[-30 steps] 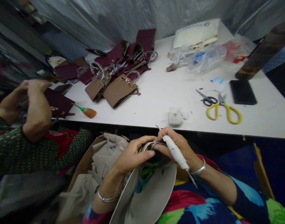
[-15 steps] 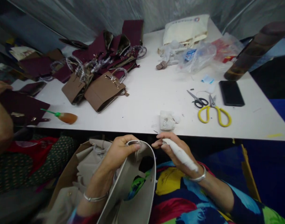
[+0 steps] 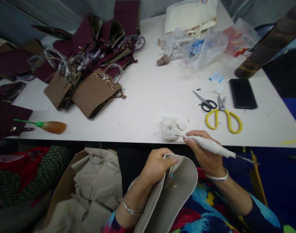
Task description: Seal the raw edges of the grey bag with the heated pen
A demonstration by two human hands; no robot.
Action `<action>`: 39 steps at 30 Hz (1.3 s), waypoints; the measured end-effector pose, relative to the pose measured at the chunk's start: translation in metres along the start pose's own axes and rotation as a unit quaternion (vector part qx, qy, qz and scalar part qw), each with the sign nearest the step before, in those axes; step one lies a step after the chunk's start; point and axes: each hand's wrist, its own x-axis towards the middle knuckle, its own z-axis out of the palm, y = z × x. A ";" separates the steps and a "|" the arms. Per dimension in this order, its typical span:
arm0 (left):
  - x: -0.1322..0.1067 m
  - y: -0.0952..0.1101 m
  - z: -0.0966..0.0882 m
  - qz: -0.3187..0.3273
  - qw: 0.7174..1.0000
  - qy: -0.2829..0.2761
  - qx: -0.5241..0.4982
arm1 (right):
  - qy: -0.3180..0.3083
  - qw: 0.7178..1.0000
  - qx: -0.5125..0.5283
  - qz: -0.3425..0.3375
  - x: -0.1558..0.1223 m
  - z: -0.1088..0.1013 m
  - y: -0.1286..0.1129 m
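While fingers point(image 3: 171, 161) pinch material point(image 3: 183, 179), sheeting point(image 3: 151, 7) backs the table point(image 3: 143, 97).

Smooth silver bangle point(image 3: 220, 178) on the wrist of the right hand point(image 3: 207, 155); up the arm from this bangle, a navy sleeve point(image 3: 263, 208) splashed with light blue and green; below it, the garment front point(image 3: 203, 215), navy with blue, red and yellow patches; well left of it, the left hand point(image 3: 157, 165) with a slimmer silver bangle point(image 3: 132, 211) and multicoloured sleeve point(image 3: 117, 226)
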 end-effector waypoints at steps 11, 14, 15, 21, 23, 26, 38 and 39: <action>0.011 0.011 -0.021 0.026 0.998 0.056 0.006 | -0.030 0.997 0.001 -0.074 0.005 0.006 0.007; 0.013 0.012 -0.023 0.028 0.998 0.046 0.023 | -0.036 0.996 -0.006 -0.086 0.006 0.006 0.008; 0.013 0.012 -0.023 0.029 0.998 0.045 0.031 | -0.037 0.995 -0.008 -0.089 0.007 0.007 0.007; 0.015 0.016 -0.024 0.024 0.998 0.036 0.040 | -0.056 0.994 -0.005 -0.093 0.007 0.011 0.006; 0.015 0.018 -0.023 0.025 0.998 0.039 0.043 | -0.049 0.996 0.002 -0.076 0.006 0.011 0.007; 0.013 0.019 -0.022 0.025 0.997 0.045 0.050 | -0.025 0.999 0.041 -0.022 0.002 0.008 0.009; 0.010 0.012 -0.016 0.030 0.998 0.017 0.052 | -0.171 0.954 0.204 0.138 0.002 0.008 0.012; 0.010 0.011 -0.016 0.030 0.998 0.015 0.048 | -0.174 0.955 0.199 0.138 0.002 0.007 0.011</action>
